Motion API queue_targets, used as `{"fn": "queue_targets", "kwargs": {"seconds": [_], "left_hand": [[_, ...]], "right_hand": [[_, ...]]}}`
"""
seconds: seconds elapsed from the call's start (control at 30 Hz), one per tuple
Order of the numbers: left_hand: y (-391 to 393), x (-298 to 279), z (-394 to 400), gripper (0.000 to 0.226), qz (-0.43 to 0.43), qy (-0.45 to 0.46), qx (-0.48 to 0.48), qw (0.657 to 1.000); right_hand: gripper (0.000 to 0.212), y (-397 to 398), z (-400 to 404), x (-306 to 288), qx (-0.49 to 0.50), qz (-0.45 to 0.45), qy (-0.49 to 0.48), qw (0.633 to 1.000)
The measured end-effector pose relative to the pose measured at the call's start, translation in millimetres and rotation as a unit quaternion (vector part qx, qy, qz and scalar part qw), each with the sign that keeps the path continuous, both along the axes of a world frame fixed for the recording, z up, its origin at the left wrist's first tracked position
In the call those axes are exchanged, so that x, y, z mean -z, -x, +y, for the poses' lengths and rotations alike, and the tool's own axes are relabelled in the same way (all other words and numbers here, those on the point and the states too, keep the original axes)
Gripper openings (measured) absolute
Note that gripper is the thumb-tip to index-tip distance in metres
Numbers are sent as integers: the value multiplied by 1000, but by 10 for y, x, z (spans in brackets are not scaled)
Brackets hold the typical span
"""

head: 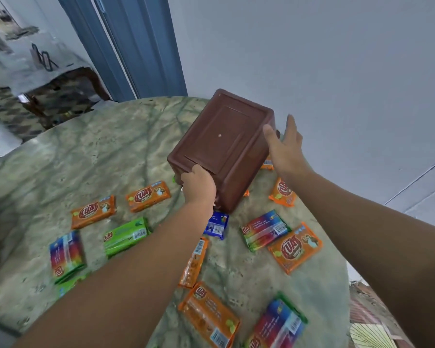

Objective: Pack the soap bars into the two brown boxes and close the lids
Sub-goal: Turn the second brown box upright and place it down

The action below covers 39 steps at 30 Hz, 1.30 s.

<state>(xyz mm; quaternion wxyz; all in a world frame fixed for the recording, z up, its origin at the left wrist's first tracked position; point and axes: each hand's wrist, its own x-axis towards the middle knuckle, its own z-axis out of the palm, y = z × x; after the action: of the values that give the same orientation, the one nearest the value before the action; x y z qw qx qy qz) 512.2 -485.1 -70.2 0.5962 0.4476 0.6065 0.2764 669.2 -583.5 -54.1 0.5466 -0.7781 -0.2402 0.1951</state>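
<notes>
From the head view, a brown box (pixel 222 144) is tipped over the table (pixel 86 146), its flat panelled face turned toward the camera, so its inside is hidden. The left hand (pixel 199 184) grips its near lower edge, fingers curled around it, likely to steady or turn it. The right hand (pixel 284 144) rests flat against the right side, fingers spread. Only one box shows. Soap bars (pixel 93 212) lie scattered around it, none visibly packed.

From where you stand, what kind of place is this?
Probably a home, not a shop: a round marble-look table against a plain wall, a blue doorframe, and a patterned carpet in the next room.
</notes>
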Motion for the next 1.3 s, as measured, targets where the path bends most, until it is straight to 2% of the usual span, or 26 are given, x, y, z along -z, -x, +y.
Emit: {"fn": "queue_targets", "kwargs": {"seconds": [0.07,0.17,0.2,0.37,0.57,0.7,0.77,0.83,0.87,0.93,1.13,1.23,1.3], "left_hand": [[79,0,-106,65,5,-23,25,999],[208,-170,-339,36,10,-82,73,994],[244,-185,-380,34,8,-102,80,992],[467,-237,-495,49,3,-180,124,976],[979,-368,-517,57,-20,-255,145,956],[1477,-448,-495,55,-39,-252,105,961],[1765,-505,-498,51,-75,-232,78,967],[2035,-557,-513,29,-152,-199,51,967],[2162,-564,-522,23,-181,-178,36,967],[2486,-611,-525,32,-207,-175,29,962],[3528,-597,-135,47,-312,-134,61,939],[3919,-665,-53,56,-341,-103,84,931],[4159,-673,-17,59,-338,-62,96,934]], "right_hand": [[82,-26,-24,-65,-1,-22,-26,999],[80,-28,-98,-121,15,-36,-26,999],[77,-4,-136,-124,29,-46,-19,998],[61,203,-326,-134,94,-57,-35,993],[49,705,-563,-288,103,-27,-59,993],[37,1227,-627,-371,109,28,-125,986],[35,1494,-655,-326,113,49,-147,981],[37,1768,-677,-235,88,95,-164,978],[44,1904,-677,-192,76,136,-169,973],[66,2206,-703,-165,67,204,-174,961],[54,3040,-849,-54,93,302,-219,923],[56,3428,-908,-22,129,332,-258,898],[71,3635,-970,-2,124,345,-267,891]]}}
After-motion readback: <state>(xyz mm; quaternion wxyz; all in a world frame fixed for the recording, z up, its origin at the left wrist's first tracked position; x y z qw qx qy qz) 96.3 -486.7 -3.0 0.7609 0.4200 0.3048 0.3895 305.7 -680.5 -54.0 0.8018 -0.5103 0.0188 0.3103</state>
